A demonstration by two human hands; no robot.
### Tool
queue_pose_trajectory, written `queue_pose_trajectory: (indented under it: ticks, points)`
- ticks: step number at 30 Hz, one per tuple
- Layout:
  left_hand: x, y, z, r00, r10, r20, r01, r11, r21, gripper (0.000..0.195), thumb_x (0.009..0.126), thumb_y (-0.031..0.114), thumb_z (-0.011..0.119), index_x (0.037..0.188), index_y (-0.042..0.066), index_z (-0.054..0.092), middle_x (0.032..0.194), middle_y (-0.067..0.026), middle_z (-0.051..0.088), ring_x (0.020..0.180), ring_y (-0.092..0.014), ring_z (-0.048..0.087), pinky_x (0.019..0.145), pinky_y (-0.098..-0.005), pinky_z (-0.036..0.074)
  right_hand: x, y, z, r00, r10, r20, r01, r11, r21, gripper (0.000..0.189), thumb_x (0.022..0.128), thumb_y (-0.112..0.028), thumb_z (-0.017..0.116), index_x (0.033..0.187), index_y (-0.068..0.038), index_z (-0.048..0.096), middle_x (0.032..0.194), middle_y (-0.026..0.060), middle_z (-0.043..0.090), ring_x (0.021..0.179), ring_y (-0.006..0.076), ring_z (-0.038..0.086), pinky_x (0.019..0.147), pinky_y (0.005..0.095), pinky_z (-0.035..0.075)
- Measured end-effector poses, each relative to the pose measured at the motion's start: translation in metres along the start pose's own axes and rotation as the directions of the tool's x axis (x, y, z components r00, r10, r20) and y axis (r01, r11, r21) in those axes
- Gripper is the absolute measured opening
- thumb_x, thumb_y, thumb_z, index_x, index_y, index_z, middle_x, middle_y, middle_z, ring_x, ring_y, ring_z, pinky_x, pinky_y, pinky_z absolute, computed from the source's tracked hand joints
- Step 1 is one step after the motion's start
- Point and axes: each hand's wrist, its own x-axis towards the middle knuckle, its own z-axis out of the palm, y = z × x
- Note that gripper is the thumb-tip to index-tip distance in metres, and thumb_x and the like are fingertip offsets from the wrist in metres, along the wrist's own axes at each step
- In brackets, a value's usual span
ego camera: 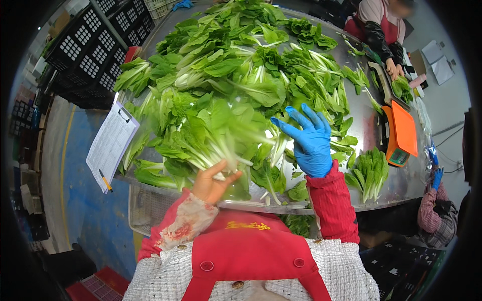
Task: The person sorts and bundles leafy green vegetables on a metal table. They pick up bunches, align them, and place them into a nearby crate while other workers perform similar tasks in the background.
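Observation:
A large heap of leafy greens with white stalks (211,56) covers much of the metal table (406,184). My bare left hand (213,182) is at the near edge, its thumb and fingers around the white stalk bases of a bunch of greens (203,139), whose leaves fan away from me. Some leaves just right of that bunch are blurred. My right hand (310,145), in a blue glove, is over the near right side of the heap with its fingers spread and nothing held. Right of it, a separate bunch of greens (371,173) lies on the bare metal.
An orange scale (403,131) stands at the right, with another scale (384,82) behind it, where a co-worker's hands (393,69) touch greens. A clipboard (113,146) with a pen overhangs the left edge. Black crates (86,49) are stacked far left; another person (437,214) is at lower right.

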Motion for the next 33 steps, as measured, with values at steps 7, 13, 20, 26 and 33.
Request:
queue_pose_trajectory:
  ticks: [7,13,20,26,33]
  points:
    - [0.002,0.013,-0.015,0.994,0.113,-0.007,-0.114,0.991,-0.068,0.031,0.089,0.01,0.054,0.12,0.003,0.049,0.118,-0.0104,0.056,0.108,-0.023,0.054,0.088,-0.041,0.048,-0.041,0.027,0.043,0.936,0.352,-0.021,-0.336,0.908,0.252,0.048,0.071,0.0,0.058,0.117,-0.014,0.059,0.095,0.0125,0.062,0.086,0.03,0.059,0.075,0.0392,0.046]
    - [-0.004,0.014,0.0,0.985,0.167,0.044,-0.166,0.986,-0.018,0.036,0.09,0.011,0.052,0.124,-0.001,0.046,0.125,-0.0127,0.051,0.108,-0.022,0.055,0.086,-0.0368,0.049,-0.067,-0.03,0.086,0.78,0.484,0.397,-0.546,0.836,0.054,0.029,0.074,-0.025,0.069,0.099,-0.01,0.068,0.069,0.0114,0.064,0.06,0.0281,0.06,0.062,0.0379,0.049]
    - [-0.006,0.001,0.005,0.992,0.124,0.024,-0.125,0.99,0.063,0.04,0.085,0.002,0.055,0.124,0.001,0.046,0.121,-0.013,0.054,0.108,-0.025,0.055,0.082,-0.0396,0.052,-0.09,-0.03,0.117,0.552,0.666,0.502,-0.831,0.384,0.403,0.03,0.072,-0.031,0.067,0.078,-0.002,0.061,0.065,0.0113,0.061,0.06,0.0228,0.061,0.058,0.0369,0.048]
    - [-0.002,-0.017,0.011,0.994,0.076,0.083,-0.084,0.991,0.1,0.042,0.084,0.001,0.055,0.124,0.0,0.045,0.12,-0.0149,0.054,0.109,-0.026,0.055,0.083,-0.0405,0.052,-0.059,-0.054,0.068,0.389,0.659,0.644,-0.62,-0.33,0.712,0.022,0.077,-0.007,0.07,0.093,0.002,0.057,0.082,0.0059,0.063,0.069,0.009,0.056,0.063,0.024,0.046]
    - [0.004,-0.033,0.012,0.997,0.058,0.047,-0.063,0.991,0.118,0.032,0.083,0.002,0.058,0.114,0.002,0.053,0.107,-0.0105,0.06,0.102,-0.022,0.057,0.086,-0.0421,0.047,-0.054,-0.093,0.064,0.928,0.367,-0.067,-0.208,0.658,0.723,0.033,0.077,-0.001,0.061,0.11,0.0,0.056,0.082,0.0151,0.06,0.074,0.0268,0.061,0.064,0.0323,0.048]
